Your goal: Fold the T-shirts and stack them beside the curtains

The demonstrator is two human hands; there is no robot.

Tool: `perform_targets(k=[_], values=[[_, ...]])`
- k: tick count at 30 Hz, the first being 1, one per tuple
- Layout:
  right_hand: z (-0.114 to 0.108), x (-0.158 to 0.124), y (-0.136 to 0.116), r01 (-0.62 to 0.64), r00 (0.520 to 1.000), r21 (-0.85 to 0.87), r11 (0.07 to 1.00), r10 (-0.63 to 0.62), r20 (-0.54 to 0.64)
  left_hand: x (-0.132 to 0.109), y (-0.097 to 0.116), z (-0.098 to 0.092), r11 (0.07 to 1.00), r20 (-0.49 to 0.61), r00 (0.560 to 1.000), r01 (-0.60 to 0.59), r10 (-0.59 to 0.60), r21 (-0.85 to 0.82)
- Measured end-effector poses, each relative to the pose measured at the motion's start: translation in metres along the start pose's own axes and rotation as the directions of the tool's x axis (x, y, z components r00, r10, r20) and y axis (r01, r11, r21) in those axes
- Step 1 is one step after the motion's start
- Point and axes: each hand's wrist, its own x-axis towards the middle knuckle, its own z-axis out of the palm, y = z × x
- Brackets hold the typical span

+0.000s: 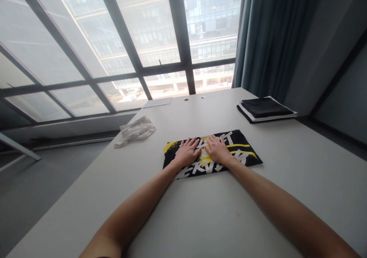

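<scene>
A black T-shirt (pixel 243 138) with white lettering and yellow marks lies folded into a flat rectangle on the white table (pixel 212 208). My left hand (pixel 187 152) rests palm down on its left-middle part, fingers spread. Close beside it, my right hand (pixel 217 149) lies flat on the middle of the shirt, its fingers also stretched out. Both hands press on the cloth without gripping it, and they cover part of the print.
A crumpled white cloth (pixel 136 131) lies on the table's left side. At the back right sits a stack of folded black and white garments (pixel 265 109). A flat white sheet (pixel 157 102) lies near the far edge, by the windows. A blue-grey curtain (pixel 266 40) hangs behind.
</scene>
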Motion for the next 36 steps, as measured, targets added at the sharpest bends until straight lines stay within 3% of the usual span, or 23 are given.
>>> perform_targets(k=[36], values=[[-0.0025, -0.0013, -0.0007, -0.001, 1.000, -0.007, 1.000, 0.001, 0.015, -0.0006, 0.0002, 0.0007, 1.000, -0.007, 1.000, -0.004, 0.004, -0.001]])
